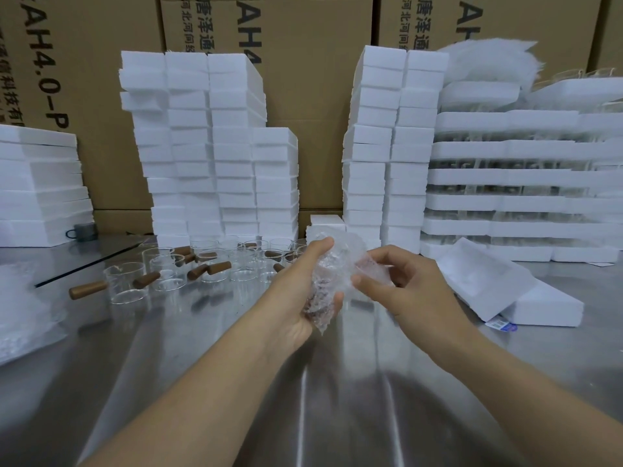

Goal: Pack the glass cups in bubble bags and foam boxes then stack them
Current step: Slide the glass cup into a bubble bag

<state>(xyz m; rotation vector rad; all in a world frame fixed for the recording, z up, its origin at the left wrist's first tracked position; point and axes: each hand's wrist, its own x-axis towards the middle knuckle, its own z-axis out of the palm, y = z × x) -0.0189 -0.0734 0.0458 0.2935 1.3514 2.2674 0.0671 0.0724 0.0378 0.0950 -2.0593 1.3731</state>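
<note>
My left hand grips a clear bubble bag with a glass cup inside, held above the steel table. My right hand pinches the bag's right side with thumb and fingers. The cup's brown handle shows dimly through the plastic near my left palm. Several glass cups with wooden handles stand on the table to the left and behind my hands. An open foam box lies tilted on the table at the right.
Tall stacks of white foam boxes rise at the back left and back centre-right. Foam trays with glassware are piled at the right. A heap of bubble bags lies at the left edge. Cardboard cartons form the back wall.
</note>
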